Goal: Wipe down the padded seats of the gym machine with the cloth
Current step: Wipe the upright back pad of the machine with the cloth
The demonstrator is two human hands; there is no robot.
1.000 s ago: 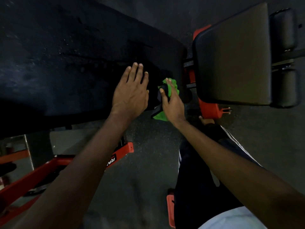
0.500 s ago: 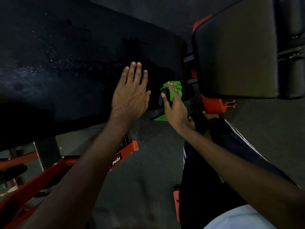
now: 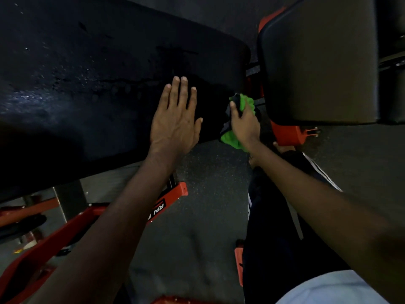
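A long black padded bench pad [image 3: 98,84] fills the upper left, its surface speckled with wet spots. My left hand [image 3: 175,119] lies flat on its near right part, fingers straight. My right hand [image 3: 244,123] grips a bunched green and black cloth [image 3: 230,138] against the pad's right end corner. A second black padded seat [image 3: 317,62] sits to the right, across a narrow gap, untouched by either hand.
Red steel frame parts [image 3: 171,205] run below the long pad at lower left, and a red bracket [image 3: 289,134] sits under the right seat. Black roller pads [image 3: 392,95] are at the far right edge. My dark-trousered leg [image 3: 285,227] stands on the grey speckled floor [image 3: 208,183].
My right hand with the cloth has shifted slightly along the pad's right end corner, and its fingers now curl more tightly round the cloth. The left hand stays flat.
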